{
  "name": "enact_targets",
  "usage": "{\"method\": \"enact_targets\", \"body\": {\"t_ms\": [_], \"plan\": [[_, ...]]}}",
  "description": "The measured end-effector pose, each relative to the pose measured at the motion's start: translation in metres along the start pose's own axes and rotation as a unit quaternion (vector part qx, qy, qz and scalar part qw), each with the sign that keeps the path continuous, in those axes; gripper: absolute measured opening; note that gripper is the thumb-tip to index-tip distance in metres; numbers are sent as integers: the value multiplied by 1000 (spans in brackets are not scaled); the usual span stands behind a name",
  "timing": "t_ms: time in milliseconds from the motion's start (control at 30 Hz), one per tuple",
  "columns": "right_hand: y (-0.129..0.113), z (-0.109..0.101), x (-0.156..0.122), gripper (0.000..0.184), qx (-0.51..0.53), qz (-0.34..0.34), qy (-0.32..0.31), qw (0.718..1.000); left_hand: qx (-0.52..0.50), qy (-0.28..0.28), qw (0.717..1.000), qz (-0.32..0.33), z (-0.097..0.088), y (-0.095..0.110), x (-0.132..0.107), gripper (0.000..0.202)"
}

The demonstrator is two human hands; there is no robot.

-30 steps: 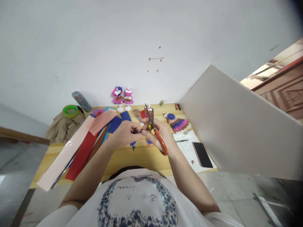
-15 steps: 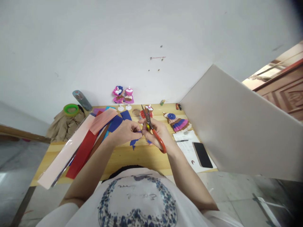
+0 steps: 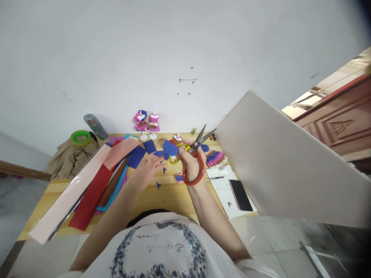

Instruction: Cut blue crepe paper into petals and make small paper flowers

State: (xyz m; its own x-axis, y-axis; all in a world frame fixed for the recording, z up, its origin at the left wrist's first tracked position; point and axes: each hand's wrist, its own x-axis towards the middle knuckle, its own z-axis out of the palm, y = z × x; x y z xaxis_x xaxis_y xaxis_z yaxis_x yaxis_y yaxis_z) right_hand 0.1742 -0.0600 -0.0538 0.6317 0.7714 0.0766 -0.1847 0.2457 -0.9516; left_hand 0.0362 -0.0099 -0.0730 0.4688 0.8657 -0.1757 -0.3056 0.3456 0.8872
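Note:
My right hand point(image 3: 189, 162) holds a pair of scissors point(image 3: 198, 146) with an orange handle and a yellow handle; the blades are spread and point up to the right. Between its thumb and fingertips it also pinches a piece of blue crepe paper point(image 3: 170, 150). My left hand point(image 3: 147, 170) hovers over the table just left of this, fingers stretched out, somewhat blurred and with nothing visible in them. Near its fingertips lie blue scraps point(image 3: 158, 185) and a blue paper square point(image 3: 150, 146). A small dress form with a brown top point(image 3: 177, 138) stands behind my right hand.
Crepe paper strips point(image 3: 89, 197) cover the table's left side. Two dressed mini dress forms point(image 3: 153, 122) stand by the wall. To the right are a ruffled paper dress point(image 3: 216, 159), a paper sheet with a pen, a phone point(image 3: 241, 195) and a white panel point(image 3: 290, 166).
My hands have moved apart; the left hand has let go of the blue paper and opened. My right hand has turned, so the scissors now point right, with the blue piece in its fingers.

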Motion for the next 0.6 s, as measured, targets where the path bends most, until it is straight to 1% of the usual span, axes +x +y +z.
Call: {"method": "enact_targets", "body": {"t_ms": [67, 133, 167, 233, 300, 367, 467, 533, 600], "plan": [[4, 4, -1, 36, 43, 14, 21, 999, -6, -20, 999, 29, 5, -6, -4, 36], [6, 8, -3, 36, 78, 21, 27, 996, 15, -44, 998, 50, 11, -6, -6, 34], [7, 9, -5, 35, 92, 23, 28, 995, 22, -44, 997, 52, 14, -4, -7, 34], [9, 12, -8, 32, 118, 22, 31, 992, 9, -27, 998, 53, 20, 0, -7, 35], [11, 14, -11, 31, 142, 24, 35, 989, -13, -16, 998, 60, 25, 5, -8, 32], [12, 15, -13, 31, 163, 27, 38, 986, -23, -16, 997, 75, 30, 10, -9, 27], [13, 16, -16, 29, 176, 22, 38, 983, -23, -29, 995, 90, 35, 16, -11, 22], [13, 16, -17, 29, 168, 16, 42, 985, -26, -38, 995, 87, 37, 19, -12, 20], [13, 17, -18, 30, 153, 14, 48, 987, -29, -35, 995, 83, 37, 19, -12, 19]]}}
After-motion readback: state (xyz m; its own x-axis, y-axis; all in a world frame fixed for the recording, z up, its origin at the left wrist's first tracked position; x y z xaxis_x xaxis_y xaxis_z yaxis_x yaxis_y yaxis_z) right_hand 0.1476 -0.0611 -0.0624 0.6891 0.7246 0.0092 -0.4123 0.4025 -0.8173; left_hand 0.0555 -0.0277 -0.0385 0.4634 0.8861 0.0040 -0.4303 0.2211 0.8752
